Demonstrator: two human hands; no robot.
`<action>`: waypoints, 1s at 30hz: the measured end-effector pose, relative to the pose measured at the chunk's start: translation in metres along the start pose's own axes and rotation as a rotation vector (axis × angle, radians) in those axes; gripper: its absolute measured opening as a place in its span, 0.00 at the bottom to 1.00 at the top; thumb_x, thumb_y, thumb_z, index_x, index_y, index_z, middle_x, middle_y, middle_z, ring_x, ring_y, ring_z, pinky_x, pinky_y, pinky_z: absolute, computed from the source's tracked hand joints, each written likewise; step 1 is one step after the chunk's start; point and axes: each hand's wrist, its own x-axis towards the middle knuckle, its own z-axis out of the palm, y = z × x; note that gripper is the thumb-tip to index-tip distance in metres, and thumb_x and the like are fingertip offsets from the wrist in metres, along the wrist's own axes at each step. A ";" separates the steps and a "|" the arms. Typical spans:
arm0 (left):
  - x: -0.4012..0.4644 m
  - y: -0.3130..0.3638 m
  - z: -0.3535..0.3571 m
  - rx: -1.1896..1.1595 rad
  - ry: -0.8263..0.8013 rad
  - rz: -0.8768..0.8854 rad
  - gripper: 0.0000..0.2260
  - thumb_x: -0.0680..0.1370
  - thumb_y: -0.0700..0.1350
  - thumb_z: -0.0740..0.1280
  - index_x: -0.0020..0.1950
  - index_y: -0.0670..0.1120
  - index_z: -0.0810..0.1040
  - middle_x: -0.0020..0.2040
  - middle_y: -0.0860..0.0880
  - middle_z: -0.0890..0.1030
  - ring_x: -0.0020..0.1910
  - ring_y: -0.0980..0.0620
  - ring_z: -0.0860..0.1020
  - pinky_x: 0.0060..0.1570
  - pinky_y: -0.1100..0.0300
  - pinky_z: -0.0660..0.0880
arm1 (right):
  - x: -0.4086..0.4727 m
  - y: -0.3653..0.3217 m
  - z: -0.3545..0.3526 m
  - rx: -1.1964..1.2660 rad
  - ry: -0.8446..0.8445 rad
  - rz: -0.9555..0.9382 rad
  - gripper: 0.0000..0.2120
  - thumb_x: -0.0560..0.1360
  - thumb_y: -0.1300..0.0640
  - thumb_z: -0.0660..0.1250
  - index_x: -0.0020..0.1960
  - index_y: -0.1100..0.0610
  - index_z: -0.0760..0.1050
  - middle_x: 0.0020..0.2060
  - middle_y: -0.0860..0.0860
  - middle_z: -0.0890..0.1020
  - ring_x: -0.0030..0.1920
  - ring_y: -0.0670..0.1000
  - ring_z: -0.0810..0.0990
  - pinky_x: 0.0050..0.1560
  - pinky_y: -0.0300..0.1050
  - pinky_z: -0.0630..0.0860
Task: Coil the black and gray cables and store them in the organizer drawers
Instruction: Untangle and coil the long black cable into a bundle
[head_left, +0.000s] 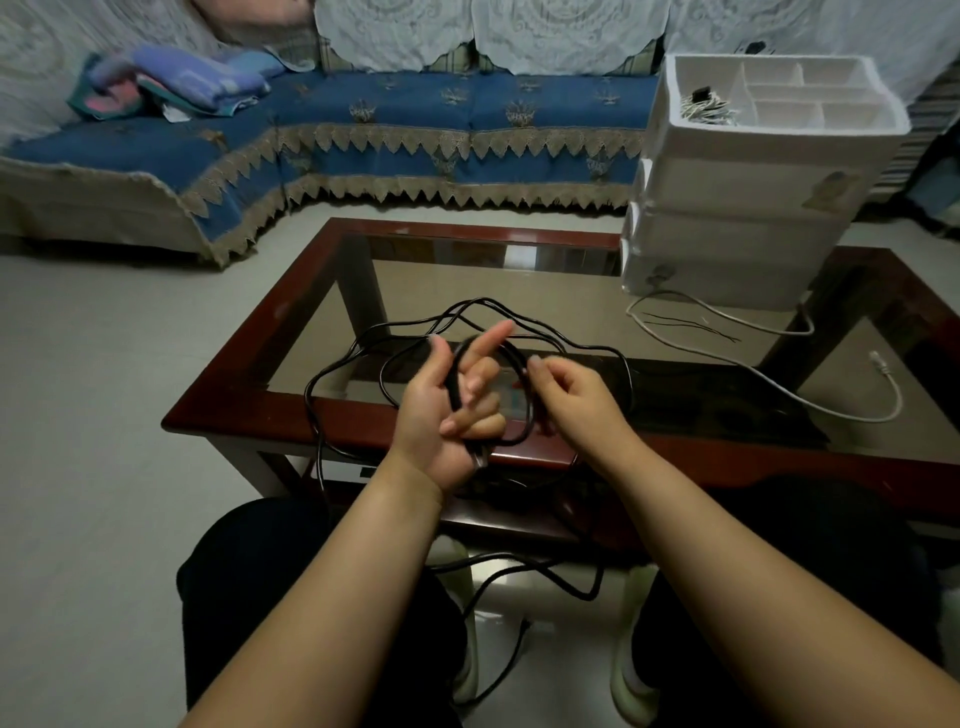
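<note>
A long black cable (358, 345) sprawls in loose loops over the glass coffee table (291, 332) and trails down to the floor between my knees. My left hand (447, 405), palm up above the table's near edge, grips a small coil of that cable, its lower fingers curled round it and the index finger pointing out. My right hand (571, 389) pinches the coil's right side. A gray cable (810, 400) lies loose on the table's right part. The white organizer (748, 208), several drawers high, stands at the table's far right corner.
The organizer's top tray (691, 127) has dividers, and a bundle of light wires (709, 109) lies in its left compartment. Thin black wire pieces (691, 323) lie near the gray cable. A blue-covered sofa (415, 109) with folded blankets (176, 78) runs behind the table.
</note>
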 end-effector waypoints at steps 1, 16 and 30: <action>0.001 0.005 -0.001 -0.017 0.023 0.039 0.28 0.81 0.61 0.48 0.65 0.42 0.75 0.27 0.53 0.70 0.15 0.60 0.62 0.17 0.70 0.55 | -0.003 0.008 -0.004 -0.124 0.000 0.002 0.12 0.81 0.52 0.58 0.44 0.54 0.76 0.30 0.51 0.75 0.29 0.46 0.74 0.32 0.44 0.72; 0.011 0.016 -0.007 -0.081 0.391 0.307 0.21 0.83 0.56 0.51 0.67 0.44 0.72 0.67 0.46 0.76 0.21 0.60 0.69 0.17 0.73 0.59 | -0.019 0.029 -0.021 -0.490 -0.297 0.032 0.19 0.80 0.50 0.59 0.70 0.44 0.61 0.53 0.47 0.81 0.55 0.45 0.78 0.59 0.45 0.73; 0.002 0.039 -0.008 -0.235 0.630 0.509 0.19 0.84 0.50 0.52 0.64 0.40 0.75 0.52 0.44 0.82 0.35 0.55 0.84 0.28 0.67 0.76 | -0.011 -0.013 -0.044 -0.620 -0.113 -0.136 0.08 0.78 0.45 0.61 0.47 0.49 0.75 0.37 0.48 0.80 0.38 0.48 0.78 0.39 0.48 0.75</action>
